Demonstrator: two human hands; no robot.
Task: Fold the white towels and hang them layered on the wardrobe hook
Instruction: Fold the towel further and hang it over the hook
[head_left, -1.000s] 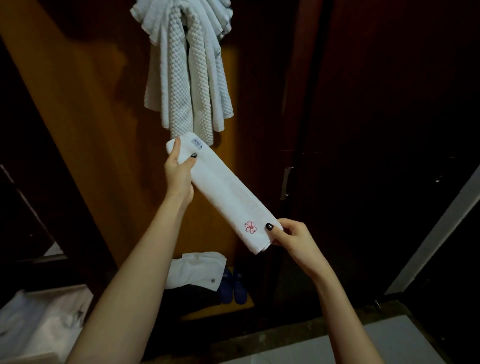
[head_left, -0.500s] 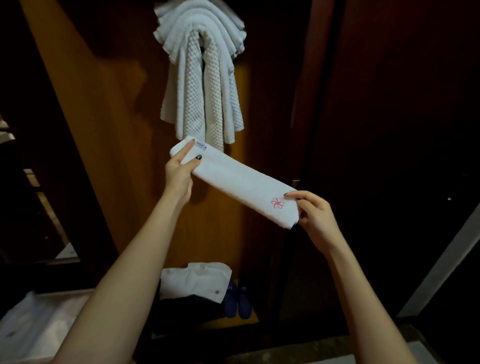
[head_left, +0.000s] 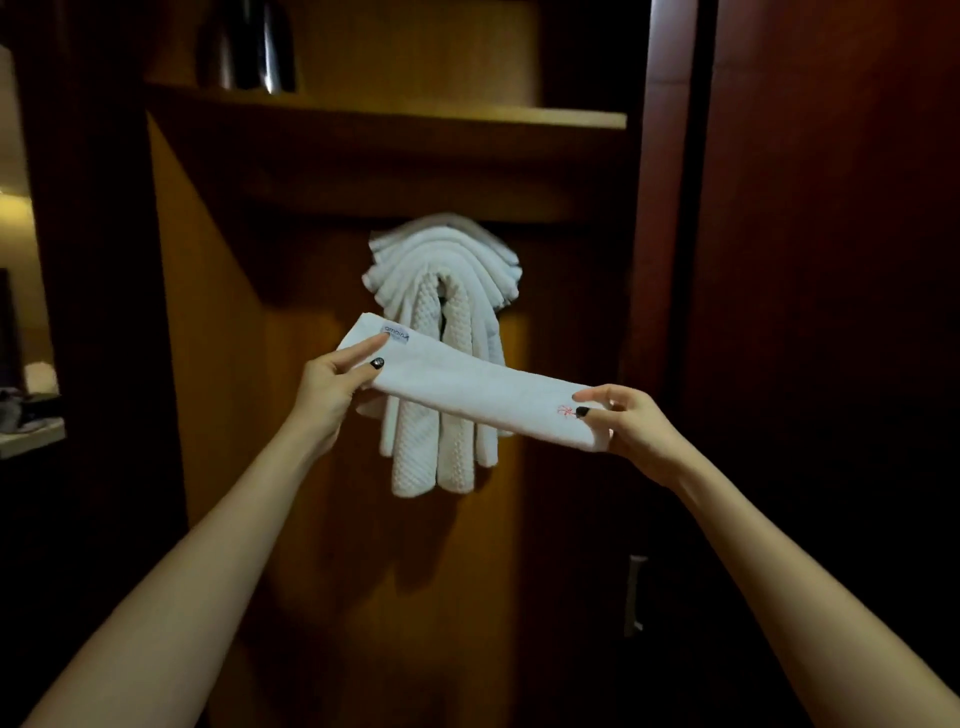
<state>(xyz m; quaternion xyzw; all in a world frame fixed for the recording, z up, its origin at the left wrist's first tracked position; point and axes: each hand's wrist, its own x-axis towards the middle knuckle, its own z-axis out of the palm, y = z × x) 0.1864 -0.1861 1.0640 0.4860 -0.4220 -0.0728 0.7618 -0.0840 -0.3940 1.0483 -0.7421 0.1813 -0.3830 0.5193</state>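
Note:
A white towel folded into a long narrow strip is stretched between both hands, in front of the wardrobe. My left hand pinches its upper left end, beside a small label. At the lower right end, my right hand pinches the strip next to a small red embroidered flower. Behind the strip, several white towels hang layered over the hook, their ends dropping down. The hook itself is hidden under them.
A wooden shelf runs above the hanging towels, with a dark shiny object on it. A dark wardrobe door with a metal handle stands at the right. A counter with small items shows at the far left.
Both hands have raised the folded strip toward the hanging towels and levelled it nearer to horizontal. The view has tilted up, so the shelf shows and the floor items have dropped out.

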